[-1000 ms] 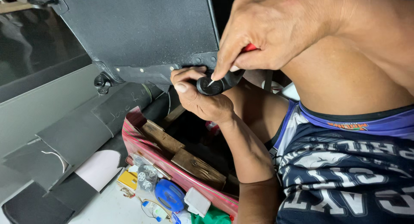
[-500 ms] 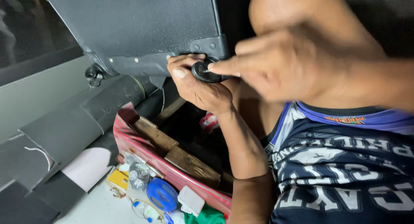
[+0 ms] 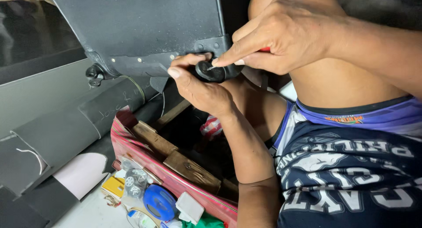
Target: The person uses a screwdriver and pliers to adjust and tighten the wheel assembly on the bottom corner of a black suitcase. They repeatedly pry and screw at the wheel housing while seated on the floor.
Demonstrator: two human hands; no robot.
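Fingers [image 3: 182, 69] of the left hand [image 3: 200, 89] curl up from below and close round a small black wheel [image 3: 210, 71] at the bottom corner of a dark suitcase [image 3: 145, 23], thumb over its left edge, holding it firm. Right hand [image 3: 281, 37] comes in from the right and above, pinched shut on a red-handled tool [image 3: 265, 49] whose thin tip meets the wheel's hub. So the wheel lies just left of the right fingertips and directly above the left palm; the tool's long axis runs roughly right to left into it. Both hands are touching it. Below, nearer, a red box [image 3: 145, 160] holds 2 wooden blocks [image 3: 191, 168]; a blue disc [image 3: 159, 202] lies beside it.
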